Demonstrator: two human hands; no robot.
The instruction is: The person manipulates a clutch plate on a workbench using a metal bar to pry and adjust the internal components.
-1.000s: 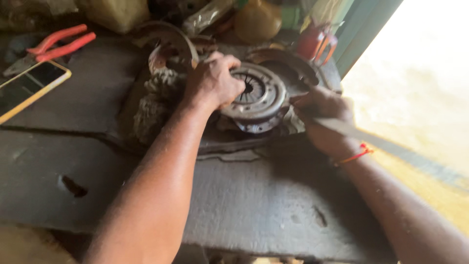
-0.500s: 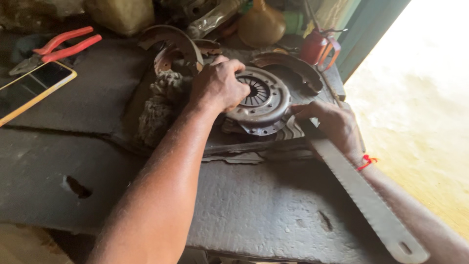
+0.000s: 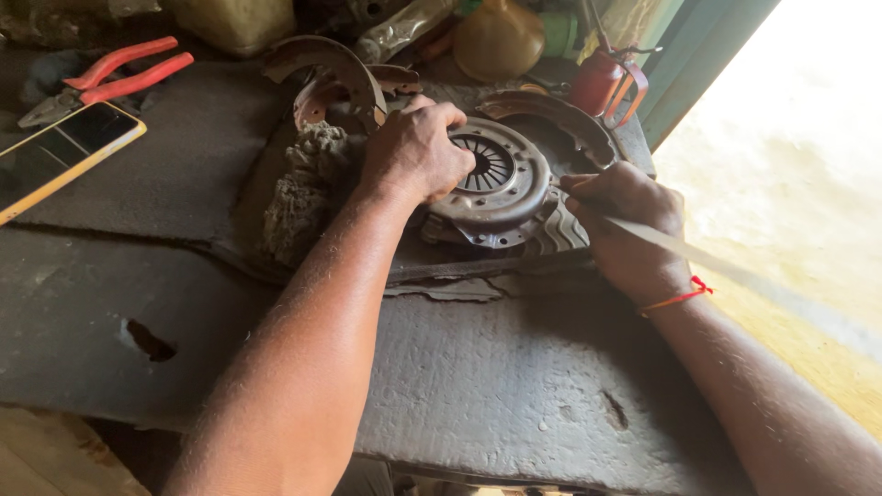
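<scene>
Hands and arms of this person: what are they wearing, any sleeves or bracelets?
No sleeves show: both forearms are bare, with fine hair on them. The left hand wears nothing, no glove, ring or watch. The right hand is bare too, but its wrist has a thin red thread bracelet tied around it, with a small knot sticking out.

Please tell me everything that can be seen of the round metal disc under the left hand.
The disc is a round, rusty brown metal part with a dark centre of thin radial slots and small holes around its flat rim. It lies face up on a dark, worn bench, over a ribbed grey piece. The left hand presses on its left edge, covering that side. The right hand is at its right edge and holds a long flat blade, blurred. Curved rusty shoes lie behind it.
</scene>
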